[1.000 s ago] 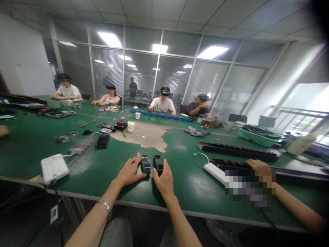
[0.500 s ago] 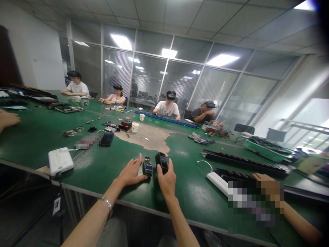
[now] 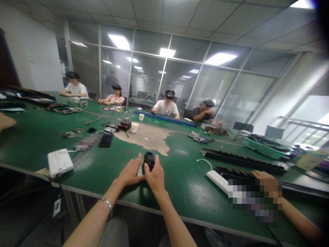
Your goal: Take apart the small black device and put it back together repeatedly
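Note:
Just in front of me, over the green table [image 3: 185, 185], my right hand [image 3: 156, 176] grips a black box-shaped plastic housing [image 3: 148, 159] with openings in its top, thumb on the near side and fingers along the right. My left hand [image 3: 130, 172] rests on the table to its left, fingers stretched out and thumb pointing toward the housing's base. Whether that thumb touches the housing, I cannot tell. A small pale thing [image 3: 140, 170] shows between the left palm and the housing. The small circuit-board assembly is hidden behind the housing and my right hand.
A white power adapter [image 3: 60, 162] and a dark phone [image 3: 106, 139] lie to the left. Paper cups [image 3: 134, 127] stand farther back. At right are a white power strip [image 3: 218, 182], long black rails [image 3: 241, 160], and a co-worker's hand [image 3: 267, 183]. Several people sit opposite.
My right hand has moved left with the black housing, bringing it to where the small circuit-board assembly stood, which it now hides. My left hand has stayed in place.

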